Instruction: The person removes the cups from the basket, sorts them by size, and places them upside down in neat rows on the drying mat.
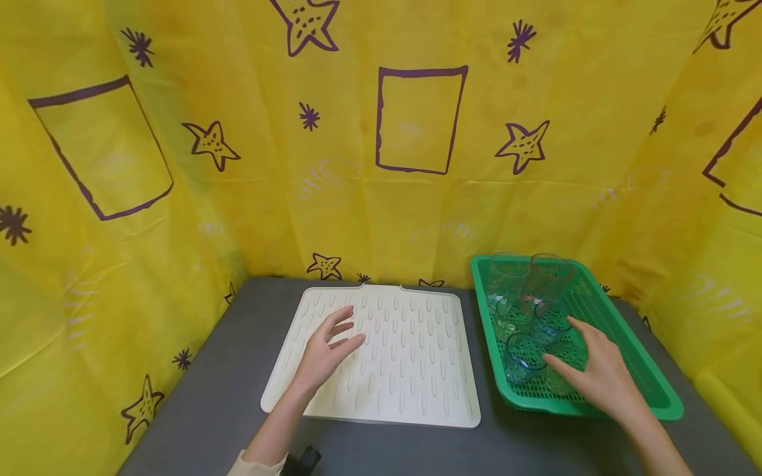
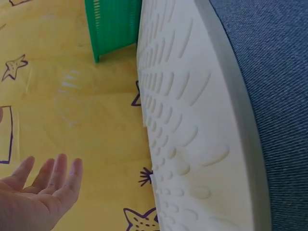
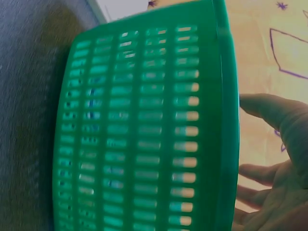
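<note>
Blue-tinted glass tumbler [image 1: 522, 362]: stands in the front left of the slotted green plastic basket [image 1: 629, 344], apparently upright with its rim facing up. A green-tinted tumbler [image 1: 556, 383] sits just beside it on the right, partly covered by the thumb.

Right hand [image 1: 598, 370]: the nearer of the two, above the front part of the basket. Thumb and forefinger are spread wide, and nothing is seen held. The two front tumblers lie ahead and to the left of the palm, with the blue one off the thumb tip; contact with either cannot be determined. The governing relation is judged to be the thumb-to-finger gap over these upright glasses. The basket's long axis runs away from the person, slanting leftward with distance.

Behind the front pair, a second blue tumbler [image 1: 550, 328] and, at the back, a taller pink-rimmed glass [image 1: 550, 277] are noted among others.

Left hand [image 1: 324, 357]: well left of the basket, raised over the ridged white drying mat [image 1: 411, 370] and apart from it. Fingers are loosely bent, thumb apart, nothing held.

Surroundings: dark grey tabletop [image 1: 208, 377]; yellow curtain [image 1: 268, 218] printed with starfish.
</note>
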Demonstrator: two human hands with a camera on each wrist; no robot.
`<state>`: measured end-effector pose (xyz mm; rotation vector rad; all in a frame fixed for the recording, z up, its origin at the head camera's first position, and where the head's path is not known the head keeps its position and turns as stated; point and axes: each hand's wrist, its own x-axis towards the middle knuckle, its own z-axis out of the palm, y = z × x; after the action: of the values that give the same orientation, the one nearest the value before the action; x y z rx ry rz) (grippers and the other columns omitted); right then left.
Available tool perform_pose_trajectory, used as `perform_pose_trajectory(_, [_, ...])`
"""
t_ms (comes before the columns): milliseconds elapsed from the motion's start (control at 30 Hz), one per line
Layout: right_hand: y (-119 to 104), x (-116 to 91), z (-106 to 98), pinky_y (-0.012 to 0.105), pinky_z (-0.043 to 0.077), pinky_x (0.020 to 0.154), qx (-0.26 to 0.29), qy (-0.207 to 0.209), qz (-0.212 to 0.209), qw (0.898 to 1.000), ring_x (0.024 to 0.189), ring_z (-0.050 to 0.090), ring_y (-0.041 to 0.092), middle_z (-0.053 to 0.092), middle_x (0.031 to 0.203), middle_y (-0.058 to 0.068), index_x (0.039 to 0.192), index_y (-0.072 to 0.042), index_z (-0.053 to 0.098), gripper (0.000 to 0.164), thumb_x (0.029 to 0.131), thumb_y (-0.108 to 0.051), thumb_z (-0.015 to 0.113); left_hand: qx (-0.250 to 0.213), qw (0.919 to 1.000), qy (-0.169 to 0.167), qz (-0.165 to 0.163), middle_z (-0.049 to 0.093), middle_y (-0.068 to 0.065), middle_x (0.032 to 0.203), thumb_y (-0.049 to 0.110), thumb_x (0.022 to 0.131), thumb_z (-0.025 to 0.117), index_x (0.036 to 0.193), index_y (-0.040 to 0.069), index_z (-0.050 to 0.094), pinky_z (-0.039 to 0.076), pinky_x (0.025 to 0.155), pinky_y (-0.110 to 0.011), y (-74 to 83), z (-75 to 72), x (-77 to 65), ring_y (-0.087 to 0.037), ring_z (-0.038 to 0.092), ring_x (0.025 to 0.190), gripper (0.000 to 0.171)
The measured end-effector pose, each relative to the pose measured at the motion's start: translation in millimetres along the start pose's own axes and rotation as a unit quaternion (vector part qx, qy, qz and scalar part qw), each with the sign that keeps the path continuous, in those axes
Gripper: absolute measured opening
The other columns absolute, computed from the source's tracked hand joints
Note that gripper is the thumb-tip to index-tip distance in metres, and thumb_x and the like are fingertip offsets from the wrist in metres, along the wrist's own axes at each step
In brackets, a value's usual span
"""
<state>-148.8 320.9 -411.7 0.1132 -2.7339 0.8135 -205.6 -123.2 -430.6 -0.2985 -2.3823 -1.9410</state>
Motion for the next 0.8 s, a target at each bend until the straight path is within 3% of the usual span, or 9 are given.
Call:
perform_pose_trajectory(167, [11, -1, -2, 0.073, 0.025, 0.089, -0.021, -0.028, 0.005, 0.999, 0.119, 0.031, 0.062, 0.034, 0.137, 0.042, 0.143, 0.012, 0.031, 0.090, 0.083, -0.037, 0.077, -0.015, 0.9993, -0.011, -0.031, 0.049, -0.004, 0.142, 0.025, 0.088, 0.073, 0.141, 0.019, 0.049, 0.044, 0.099, -0.050, -4.8, -1.1, -2.5, -0.028, 0.050, 0.127, 0.058])
perform_pose_trajectory(400, [20, 1, -8, 0.074, 0.031, 0.086, -0.050, -0.085, 0.030, 0.995, 0.117, 0.031, 0.064, 0.031, 0.136, 0.044, 0.143, 0.015, 0.027, 0.097, 0.081, -0.040, 0.078, -0.030, 0.9981, -0.031, -0.044, 0.049, -0.010, 0.142, 0.023, 0.089, 0.072, 0.142, 0.014, 0.048, 0.042, 0.101, -0.050, -9.1, -1.3, -6.3, -0.034, 0.049, 0.128, 0.059])
perform_pose_trajectory(567, [26, 3, -11, 0.072, 0.038, 0.082, -0.065, -0.120, 0.036, 0.990, 0.112, 0.036, 0.065, 0.032, 0.132, 0.047, 0.142, 0.018, 0.025, 0.103, 0.079, -0.043, 0.079, -0.041, 0.9967, -0.043, -0.056, 0.050, -0.009, 0.141, 0.022, 0.089, 0.072, 0.142, 0.014, 0.048, 0.043, 0.101, -0.048, -11.5, -0.3, -9.7, -0.031, 0.051, 0.125, 0.058])
perform_pose_trajectory(800, [35, 7, -11, 0.071, 0.038, 0.083, -0.063, -0.155, 0.045, 0.985, 0.116, 0.034, 0.064, 0.030, 0.133, 0.049, 0.141, 0.021, 0.023, 0.105, 0.080, -0.045, 0.077, -0.050, 0.9948, -0.062, -0.063, 0.051, -0.012, 0.140, 0.022, 0.090, 0.070, 0.141, 0.012, 0.049, 0.044, 0.099, -0.047, -14.6, 1.5, -14.0, -0.029, 0.054, 0.122, 0.056])
